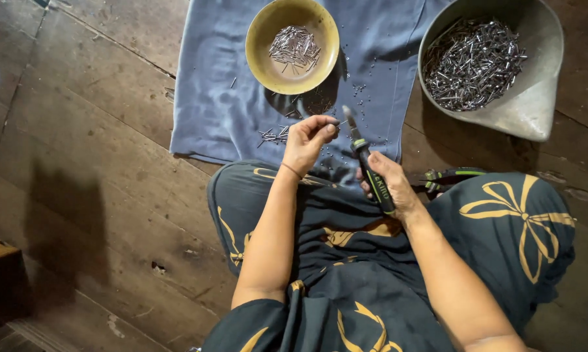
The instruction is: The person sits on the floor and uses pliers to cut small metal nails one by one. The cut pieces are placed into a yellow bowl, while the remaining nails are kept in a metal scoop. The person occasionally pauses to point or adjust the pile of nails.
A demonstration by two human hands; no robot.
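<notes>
From the head camera, the left hand (309,139) pinches a small nail (338,122) between its fingertips, over the blue cloth (209,98). The right hand (388,179) is wrapped tight around the black-and-green pliers (367,163), whose tip points toward eleven o'clock, just beside the nail (whether it touches, I cannot tell). At twelve o'clock sits a yellow bowl (261,39) holding a few nails; at two o'clock a grey metal scoop (535,98) is heaped with them. Loose nails (273,135) lie at nine o'clock of the left hand.

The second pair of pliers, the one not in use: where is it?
The spare pliers lie at the wooden floor's right side, just right of the right hand, below the grey pan.
</notes>
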